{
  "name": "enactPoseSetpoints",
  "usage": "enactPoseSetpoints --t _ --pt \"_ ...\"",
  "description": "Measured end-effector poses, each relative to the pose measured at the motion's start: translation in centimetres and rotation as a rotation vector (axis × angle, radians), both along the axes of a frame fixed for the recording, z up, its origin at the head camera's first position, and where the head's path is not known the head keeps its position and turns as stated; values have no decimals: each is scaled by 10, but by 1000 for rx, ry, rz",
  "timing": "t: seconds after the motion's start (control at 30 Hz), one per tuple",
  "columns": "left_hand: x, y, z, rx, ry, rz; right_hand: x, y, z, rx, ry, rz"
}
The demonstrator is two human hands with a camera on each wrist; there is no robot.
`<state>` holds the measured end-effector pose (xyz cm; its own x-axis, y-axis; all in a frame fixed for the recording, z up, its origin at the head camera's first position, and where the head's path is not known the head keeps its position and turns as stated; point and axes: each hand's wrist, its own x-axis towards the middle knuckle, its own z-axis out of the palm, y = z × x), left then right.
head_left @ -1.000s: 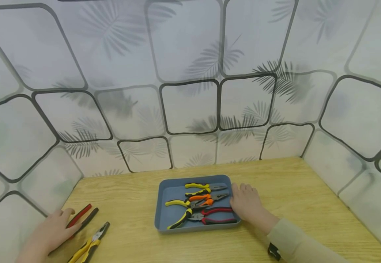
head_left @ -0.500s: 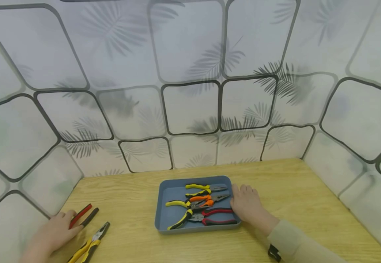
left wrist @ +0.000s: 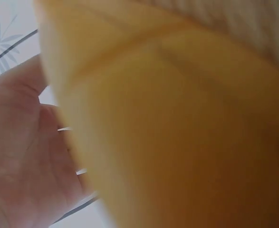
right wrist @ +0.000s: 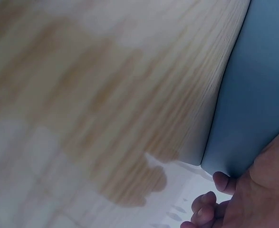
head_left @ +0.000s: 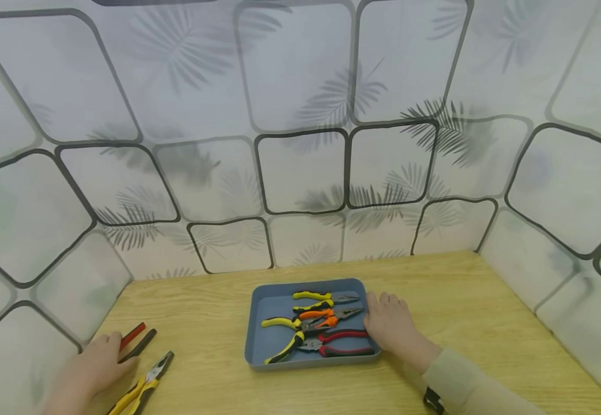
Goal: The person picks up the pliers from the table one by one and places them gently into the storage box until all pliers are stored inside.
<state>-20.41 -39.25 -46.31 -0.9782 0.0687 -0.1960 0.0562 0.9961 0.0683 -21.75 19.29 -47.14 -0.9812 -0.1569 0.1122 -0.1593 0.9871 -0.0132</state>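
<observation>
At the lower left, my left hand (head_left: 93,366) lies over a pair of pliers with one red and one black handle (head_left: 133,336). The handle ends stick out between forefinger and thumb; the rest is hidden under the hand, and I cannot tell whether the fingers grip it. In the left wrist view a blurred orange-yellow shape (left wrist: 177,123) covers the fingertips. Right beside the thumb lie yellow-and-black pliers (head_left: 147,383). My right hand (head_left: 390,323) holds the right wall of a blue-grey tray (head_left: 274,365); several fingertips (right wrist: 222,182) show outside that wall in the right wrist view.
Inside the tray lie several pliers: a yellow-handled pair (head_left: 312,295) at the back, an orange-handled pair (head_left: 326,315), an opened yellow-and-black pair (head_left: 283,323) and a red-and-black pair (head_left: 347,351). Patterned curtains (head_left: 305,167) enclose the wooden table (head_left: 202,323) behind and at both sides.
My left hand has shifted slightly right and towards the handle ends, covering more of the red handle. The pliers beneath it keep their place; the right hand and tray have not moved.
</observation>
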Motion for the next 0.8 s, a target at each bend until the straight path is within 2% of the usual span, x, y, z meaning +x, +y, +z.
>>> enactPoseSetpoints --t 0.27,0.4,0.63,0.8 --pt "-3 2 -8 -29 90 -38 0 0 -2 11 5 -2" --pt "-6 1 -11 -33 108 -57 0 0 -2 22 4 3" --pt "-7 4 -7 -40 101 -67 -1 0 -2 18 -3 4" --pt "-7 5 -5 -33 142 -109 -1 0 -3 13 -8 3"
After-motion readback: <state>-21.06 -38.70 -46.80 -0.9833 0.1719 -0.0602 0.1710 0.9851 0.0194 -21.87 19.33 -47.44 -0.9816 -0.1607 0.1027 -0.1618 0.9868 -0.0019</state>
